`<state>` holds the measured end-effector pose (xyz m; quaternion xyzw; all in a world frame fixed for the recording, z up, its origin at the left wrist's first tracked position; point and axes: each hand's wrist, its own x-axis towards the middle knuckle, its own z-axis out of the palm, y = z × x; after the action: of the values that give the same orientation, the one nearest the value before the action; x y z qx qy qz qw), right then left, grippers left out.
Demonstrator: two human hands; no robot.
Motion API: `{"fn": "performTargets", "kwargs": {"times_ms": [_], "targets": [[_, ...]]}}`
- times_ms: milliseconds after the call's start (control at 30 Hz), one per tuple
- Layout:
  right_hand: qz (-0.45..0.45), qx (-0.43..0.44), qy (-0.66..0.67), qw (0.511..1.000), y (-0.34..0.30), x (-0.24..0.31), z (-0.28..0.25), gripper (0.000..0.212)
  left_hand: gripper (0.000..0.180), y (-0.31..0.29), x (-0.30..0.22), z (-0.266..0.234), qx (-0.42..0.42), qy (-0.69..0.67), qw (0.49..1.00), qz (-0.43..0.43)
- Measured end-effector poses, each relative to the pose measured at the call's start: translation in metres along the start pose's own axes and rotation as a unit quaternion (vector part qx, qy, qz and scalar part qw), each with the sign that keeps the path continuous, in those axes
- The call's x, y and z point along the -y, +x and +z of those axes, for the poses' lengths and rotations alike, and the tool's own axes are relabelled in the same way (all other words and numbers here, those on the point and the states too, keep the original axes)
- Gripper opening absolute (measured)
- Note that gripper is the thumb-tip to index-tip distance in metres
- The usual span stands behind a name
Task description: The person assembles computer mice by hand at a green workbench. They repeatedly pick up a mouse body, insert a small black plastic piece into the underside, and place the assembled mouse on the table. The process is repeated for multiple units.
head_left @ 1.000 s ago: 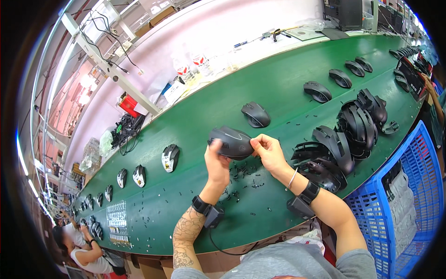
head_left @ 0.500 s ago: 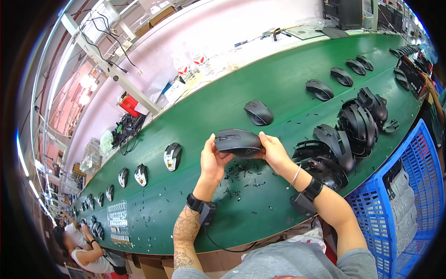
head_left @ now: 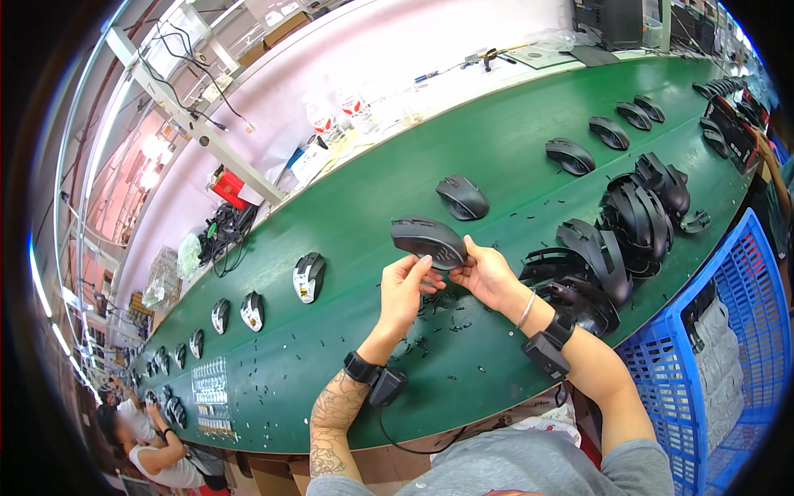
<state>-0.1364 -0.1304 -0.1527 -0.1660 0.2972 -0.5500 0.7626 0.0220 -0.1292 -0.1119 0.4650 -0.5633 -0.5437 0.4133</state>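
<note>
A black computer mouse (head_left: 423,237) is held up over the green bench, tilted so that its side faces me. My right hand (head_left: 490,277) grips its right end between thumb and fingers. At its near lower edge, my left hand (head_left: 405,291) pinches with thumb and curled fingers; some fingertips are hidden. Just beyond stands another assembled black mouse (head_left: 462,197). Small black parts (head_left: 422,343) lie scattered below my hands. To the right sits a pile of black mouse shells (head_left: 591,256).
More black mice (head_left: 569,156) line the green bench (head_left: 347,207) toward the far right; open mice with pale insides (head_left: 308,278) run left. A tray of small parts (head_left: 211,393) lies left. A blue crate (head_left: 703,355) stands at right. Another person (head_left: 157,446) works at far left.
My left hand has shifted from the mouse's left end to its near lower edge, moving right. The mouse has tipped, showing more of its side. My right hand keeps its hold.
</note>
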Motion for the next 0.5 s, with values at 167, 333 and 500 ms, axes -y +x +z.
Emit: {"fn": "performTargets", "kwargs": {"times_ms": [167, 333, 500], "targets": [[-0.019, 0.051, -0.053, 0.997, -0.003, 0.002, 0.003, 0.035, 0.027, 0.031, 0.017, -0.024, -0.065, -0.025, 0.998, -0.008], [-0.016, 0.035, -0.088, 0.995, -0.001, -0.003, 0.008, 0.037, 0.026, 0.096, 0.042, -0.073, -0.008, 0.138, 0.99, -0.024], [-0.049, 0.0, -0.115, 0.992, 0.0, 0.004, 0.003, 0.033, 0.019, 0.102, 0.012, -0.058, -0.112, 0.606, 0.787, 0.001]]}}
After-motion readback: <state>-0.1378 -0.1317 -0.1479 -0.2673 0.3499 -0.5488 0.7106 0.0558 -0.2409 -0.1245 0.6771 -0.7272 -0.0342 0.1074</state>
